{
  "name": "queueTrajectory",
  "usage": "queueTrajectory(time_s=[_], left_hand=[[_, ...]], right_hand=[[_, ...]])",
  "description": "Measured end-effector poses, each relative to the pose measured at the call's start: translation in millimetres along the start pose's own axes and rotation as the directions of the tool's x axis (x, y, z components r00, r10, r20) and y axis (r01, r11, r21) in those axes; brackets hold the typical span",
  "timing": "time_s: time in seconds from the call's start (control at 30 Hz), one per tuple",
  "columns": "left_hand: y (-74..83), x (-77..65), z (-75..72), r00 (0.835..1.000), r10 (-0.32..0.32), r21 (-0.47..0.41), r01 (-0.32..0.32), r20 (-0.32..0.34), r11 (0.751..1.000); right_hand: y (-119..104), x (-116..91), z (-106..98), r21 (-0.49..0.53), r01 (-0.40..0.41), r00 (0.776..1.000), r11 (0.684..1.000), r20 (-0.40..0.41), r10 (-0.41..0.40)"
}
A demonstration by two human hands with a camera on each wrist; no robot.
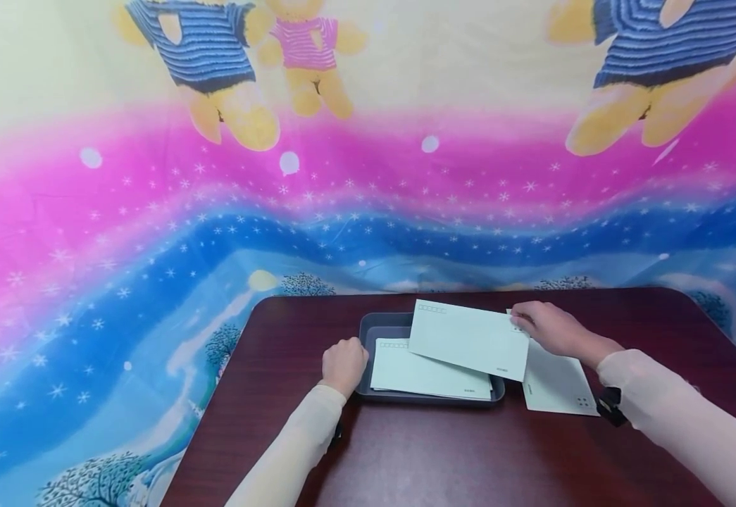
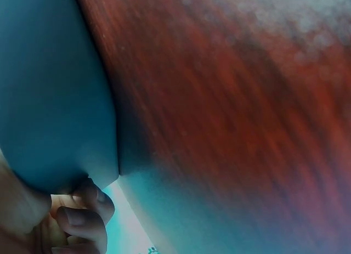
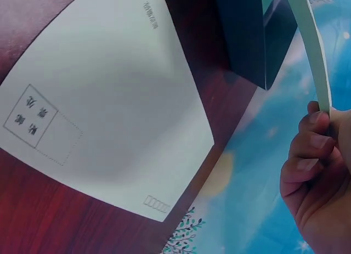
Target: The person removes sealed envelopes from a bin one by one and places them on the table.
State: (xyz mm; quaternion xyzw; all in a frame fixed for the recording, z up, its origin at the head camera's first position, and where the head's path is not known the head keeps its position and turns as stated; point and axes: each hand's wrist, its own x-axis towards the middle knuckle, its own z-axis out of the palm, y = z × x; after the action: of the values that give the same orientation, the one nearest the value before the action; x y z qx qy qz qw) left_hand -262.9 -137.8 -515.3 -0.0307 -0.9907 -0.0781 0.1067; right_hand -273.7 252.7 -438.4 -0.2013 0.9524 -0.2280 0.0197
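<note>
My left hand (image 1: 344,362) grips the left rim of a dark grey tray (image 1: 380,322). In the left wrist view its fingers (image 2: 82,216) curl at the tray's corner. White envelopes (image 1: 425,370) lie stacked inside the tray. With thumb and fingers my right hand (image 1: 551,327) pinches the right end of another envelope (image 1: 469,338), held tilted over the tray's right part. The right wrist view shows that envelope (image 3: 311,45) nearly edge-on. Below the right hand, one more envelope (image 1: 558,387) rests on the table, its upper part hidden by the held one.
The dark red wooden table (image 1: 425,451) has rounded far corners. Right behind it hangs a colourful cloth (image 1: 368,176) printed with bears and snowflakes. In the right wrist view the tray's wall (image 3: 241,40) stands beside the envelope on the table (image 3: 115,100).
</note>
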Motion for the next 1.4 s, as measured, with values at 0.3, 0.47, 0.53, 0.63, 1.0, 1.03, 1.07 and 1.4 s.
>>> queueTrajectory(time_s=[0.3,0.47,0.53,0.63,1.0,1.03,1.07,1.4], left_hand=[[0.3,-0.3,0.1,1.0,-0.002,0.005,0.002,-0.005,1.0],[0.6,-0.9,-0.9,1.0,-0.003,0.004,0.003,-0.006,1.0],[0.5,-1.4,-1.3,1.0,-0.004,0.004,0.004,-0.005,1.0],[0.0,-2.2,-1.7,1.0,-0.003,0.005,0.003,-0.002,1.0],[-0.9,-2.2,-0.5,1.0,0.013,-0.001,-0.013,-0.02,1.0],[-0.9,-2.2,-0.6,1.0,0.012,-0.001,-0.012,-0.017,1.0],[-0.8,-2.3,-0.9,1.0,0.012,-0.001,-0.012,-0.014,1.0],[0.1,-2.6,-1.8,1.0,0.003,0.012,-0.003,-0.001,1.0]], right_hand=[[9.2,-4.4,-0.5,0.017,-0.018,1.0,1.0,-0.004,0.018],[12.3,-8.6,-2.3,0.041,-0.023,1.0,0.999,-0.014,0.023],[13.7,-10.5,-3.1,0.042,-0.026,0.999,0.999,-0.018,0.027],[16.6,-13.4,-4.4,0.036,-0.033,0.999,0.999,-0.024,0.034],[25.5,-22.8,-12.4,0.023,-0.065,0.998,0.998,-0.019,0.065],[26.1,-23.4,-13.6,0.022,-0.065,0.998,0.998,-0.021,0.065],[26.8,-23.9,-14.8,0.019,-0.065,0.998,0.998,-0.024,0.065],[33.9,-31.6,-23.3,0.02,-0.091,0.995,0.996,-0.038,0.092]])
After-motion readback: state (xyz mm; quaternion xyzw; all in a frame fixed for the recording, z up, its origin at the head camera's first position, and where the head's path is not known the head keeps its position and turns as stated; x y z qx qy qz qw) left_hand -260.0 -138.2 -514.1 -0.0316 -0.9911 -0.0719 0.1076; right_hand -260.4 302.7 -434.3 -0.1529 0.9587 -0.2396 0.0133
